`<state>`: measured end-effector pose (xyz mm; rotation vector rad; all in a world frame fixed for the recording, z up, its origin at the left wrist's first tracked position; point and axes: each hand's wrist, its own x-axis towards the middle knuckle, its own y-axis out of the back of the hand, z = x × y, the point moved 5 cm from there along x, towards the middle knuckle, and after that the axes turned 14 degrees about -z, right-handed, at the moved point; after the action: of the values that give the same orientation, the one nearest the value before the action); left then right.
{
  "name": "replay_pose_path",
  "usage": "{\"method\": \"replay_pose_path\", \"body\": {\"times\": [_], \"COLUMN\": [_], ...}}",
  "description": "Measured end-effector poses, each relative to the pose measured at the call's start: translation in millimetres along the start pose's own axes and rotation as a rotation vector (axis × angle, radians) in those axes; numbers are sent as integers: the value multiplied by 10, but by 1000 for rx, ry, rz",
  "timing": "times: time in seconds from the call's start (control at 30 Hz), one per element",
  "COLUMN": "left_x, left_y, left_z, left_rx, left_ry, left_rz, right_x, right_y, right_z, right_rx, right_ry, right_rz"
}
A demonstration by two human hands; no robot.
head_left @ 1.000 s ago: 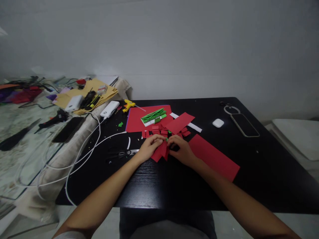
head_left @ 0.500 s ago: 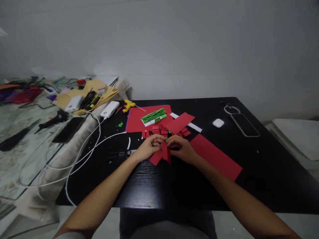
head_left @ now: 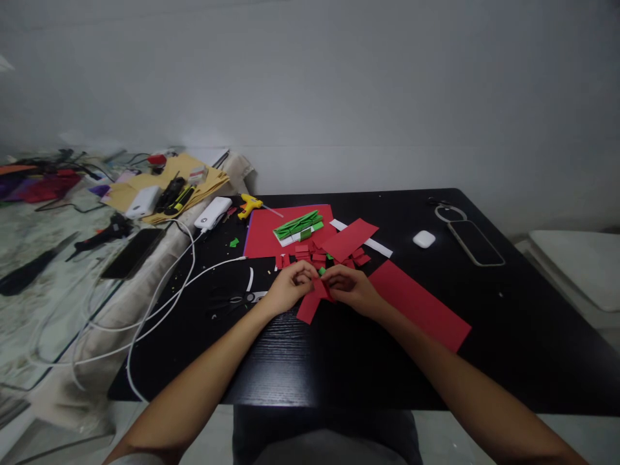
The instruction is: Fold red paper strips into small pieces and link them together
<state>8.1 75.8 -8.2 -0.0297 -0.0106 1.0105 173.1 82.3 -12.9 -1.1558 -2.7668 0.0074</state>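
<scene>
Both hands meet over the middle of the black table, pinching a red paper strip (head_left: 310, 306) between them. My left hand (head_left: 290, 287) is closed on its left side, fingers curled. My right hand (head_left: 352, 288) grips the folded right end, and the fingertips hide part of the fold. Just beyond the fingers lie small folded red paper pieces (head_left: 318, 257) and a scrap of green paper (head_left: 322, 272). A larger red paper sheet (head_left: 420, 306) rests partly under my right forearm. Scissors (head_left: 237, 299) lie left of my left hand.
Green folded paper (head_left: 298, 224) sits on a red sheet (head_left: 261, 234) at the back. Nearby are a yellow glue gun (head_left: 250, 206) and a white power bank (head_left: 213, 212) with trailing cables (head_left: 194, 284). To the right are a white earbud case (head_left: 423, 239) and a phone (head_left: 475, 243).
The red strip has turned between my fingers: its upright folded flap has dropped, and the lower end has shifted slightly right. Both hands stay nearly in place.
</scene>
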Motion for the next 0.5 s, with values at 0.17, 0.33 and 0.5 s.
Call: {"method": "replay_pose_path", "body": {"times": [0.17,0.33,0.5], "left_x": [-17,-24,-19], "left_y": [-16,-22,-21], "left_z": [34,43,17], "left_rx": [26,39,55], "left_ry": [-21,-25,-19], "left_rz": [26,41,32], "right_x": [-7,-19,-34], "right_y": [-30,-35,-36], "right_z": [22,-19,-154], "right_rx": [53,-62,-290], "right_ry": [-7,-4,73], "right_rz": [2,-13,-36]}}
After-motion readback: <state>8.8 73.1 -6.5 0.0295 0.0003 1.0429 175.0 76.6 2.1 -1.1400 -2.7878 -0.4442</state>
